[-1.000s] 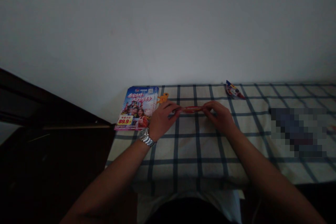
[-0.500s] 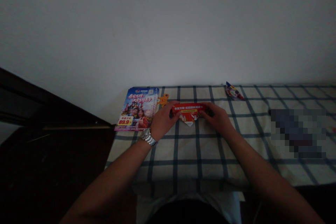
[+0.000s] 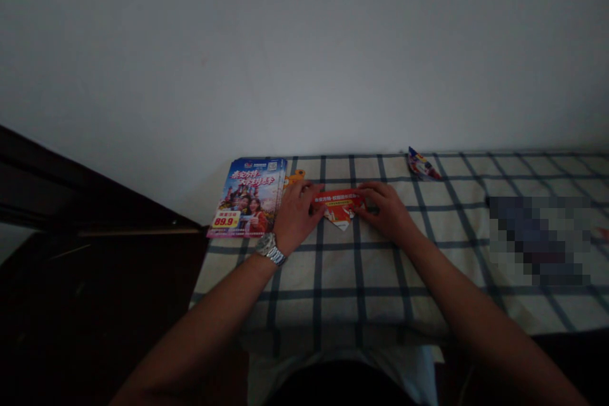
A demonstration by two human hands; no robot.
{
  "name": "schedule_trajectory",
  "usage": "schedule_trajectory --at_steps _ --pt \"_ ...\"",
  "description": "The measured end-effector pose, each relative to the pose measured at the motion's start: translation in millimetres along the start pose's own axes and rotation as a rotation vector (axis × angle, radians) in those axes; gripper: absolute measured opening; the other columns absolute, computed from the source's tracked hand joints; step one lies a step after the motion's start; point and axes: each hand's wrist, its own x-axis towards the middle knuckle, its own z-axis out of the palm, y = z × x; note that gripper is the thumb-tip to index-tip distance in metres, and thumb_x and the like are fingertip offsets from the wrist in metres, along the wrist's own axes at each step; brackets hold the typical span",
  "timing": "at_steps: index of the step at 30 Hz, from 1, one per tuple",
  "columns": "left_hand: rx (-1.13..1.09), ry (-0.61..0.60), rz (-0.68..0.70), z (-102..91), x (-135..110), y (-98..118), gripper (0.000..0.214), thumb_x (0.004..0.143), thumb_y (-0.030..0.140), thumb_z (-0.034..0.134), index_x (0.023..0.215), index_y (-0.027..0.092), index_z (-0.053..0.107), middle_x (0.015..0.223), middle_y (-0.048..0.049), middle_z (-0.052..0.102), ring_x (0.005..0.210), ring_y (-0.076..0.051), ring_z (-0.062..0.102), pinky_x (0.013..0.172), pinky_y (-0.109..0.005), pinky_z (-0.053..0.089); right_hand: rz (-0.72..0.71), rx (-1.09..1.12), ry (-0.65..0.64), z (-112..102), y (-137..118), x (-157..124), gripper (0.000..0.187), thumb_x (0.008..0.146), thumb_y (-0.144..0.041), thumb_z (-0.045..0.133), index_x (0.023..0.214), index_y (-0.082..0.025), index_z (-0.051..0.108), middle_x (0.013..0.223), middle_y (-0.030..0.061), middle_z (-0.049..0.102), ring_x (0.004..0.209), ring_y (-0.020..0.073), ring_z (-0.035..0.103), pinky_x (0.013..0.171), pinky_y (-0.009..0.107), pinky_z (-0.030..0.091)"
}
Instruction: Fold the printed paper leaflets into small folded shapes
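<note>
A folded red flyer (image 3: 339,206), its lower edge coming to a point, is stretched between my two hands over the checked cloth. My left hand (image 3: 299,210), with a silver watch at the wrist, grips the flyer's left end between thumb and fingers. At the other end, my right hand (image 3: 383,210) pinches the paper the same way. Close to my left hand lies a stack of blue and pink flyers (image 3: 250,196), printed with "89.9". An orange cartoon figure (image 3: 295,176) shows just beyond my left fingers.
A small folded paper piece (image 3: 422,165) stands near the wall at the back right. Further right lies a dark, pixelated object (image 3: 537,241). The checked tablecloth (image 3: 333,285) covers the table, whose left edge drops off to a dark floor.
The flyer has become flatter and its lower point neater. My right hand has shifted slightly left, and its fingers have moved along the flyer's right end.
</note>
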Motion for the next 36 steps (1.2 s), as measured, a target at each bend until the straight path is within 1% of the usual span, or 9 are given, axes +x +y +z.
schedule_trajectory --at_steps 2,6,8,11,15,26,30,36 --pt "-0.012 -0.006 0.051 -2.5 1 2 0.037 0.095 0.027 0.065 0.132 0.023 0.062 0.130 -0.0096 0.056 0.122 -0.027 0.054 0.108 -0.047 0.048 -0.008 -0.010 -0.018 0 -1 0 0.028 0.093 -0.035 0.070 0.120 -0.027 0.070 0.127 0.0095 0.067 0.114 0.0305 0.062 0.099 0.052 0.053" --pt "-0.091 -0.142 0.226 -3.5 0 8 0.025 0.098 0.027 0.060 0.122 0.025 0.067 0.127 -0.0070 0.061 0.117 -0.024 0.057 0.104 -0.044 0.050 -0.016 -0.012 -0.026 2 -1 0 0.023 0.094 -0.034 0.069 0.115 -0.025 0.073 0.121 0.0093 0.069 0.110 0.0288 0.063 0.097 0.049 0.054" --pt "-0.116 -0.210 0.305 -2.2 -1 10 0.022 0.100 0.028 0.057 0.119 0.027 0.069 0.126 -0.0055 0.063 0.119 -0.023 0.057 0.106 -0.043 0.048 -0.019 -0.017 -0.028 3 0 -1 0.023 0.094 -0.035 0.068 0.114 -0.026 0.074 0.120 0.0091 0.070 0.109 0.0288 0.064 0.096 0.049 0.054" --pt "-0.122 -0.281 0.356 -0.9 -3 14 0.024 0.101 0.030 0.057 0.121 0.029 0.070 0.123 -0.0044 0.064 0.119 -0.023 0.056 0.109 -0.045 0.046 -0.018 -0.027 -0.028 3 1 -1 0.023 0.094 -0.035 0.068 0.115 -0.026 0.075 0.120 0.0090 0.070 0.110 0.0288 0.063 0.097 0.049 0.053" --pt "-0.109 -0.309 0.354 -1.8 -3 16 0.024 0.099 0.029 0.059 0.121 0.030 0.070 0.123 -0.0044 0.064 0.118 -0.024 0.057 0.109 -0.047 0.045 -0.014 -0.040 -0.042 2 -1 0 0.024 0.095 -0.035 0.068 0.116 -0.025 0.075 0.120 0.0096 0.070 0.109 0.0286 0.063 0.097 0.049 0.053" --pt "-0.125 -0.300 0.356 0.8 -4 13 0.025 0.099 0.030 0.061 0.123 0.030 0.069 0.124 -0.0042 0.065 0.117 -0.025 0.057 0.107 -0.048 0.046 -0.043 -0.058 -0.046 0 -2 0 0.025 0.096 -0.033 0.067 0.117 -0.022 0.074 0.121 0.0100 0.070 0.110 0.0281 0.062 0.099 0.047 0.052" --pt "-0.104 -0.273 0.338 0.3 -4 14 0.023 0.101 0.031 0.057 0.120 0.027 0.069 0.124 -0.0045 0.066 0.118 -0.024 0.059 0.109 -0.047 0.045 -0.059 -0.062 -0.034 -2 -4 0 0.024 0.096 -0.032 0.066 0.118 -0.023 0.074 0.122 0.0101 0.070 0.110 0.0283 0.062 0.098 0.048 0.052" --pt "-0.046 -0.219 0.278 1.0 -3 13 0.027 0.101 0.032 0.056 0.124 0.022 0.066 0.128 -0.0053 0.066 0.121 -0.024 0.058 0.109 -0.045 0.046 -0.109 -0.071 -0.045 -3 -4 0 0.020 0.095 -0.027 0.067 0.113 -0.024 0.074 0.127 0.0079 0.071 0.111 0.0286 0.062 0.098 0.050 0.051"
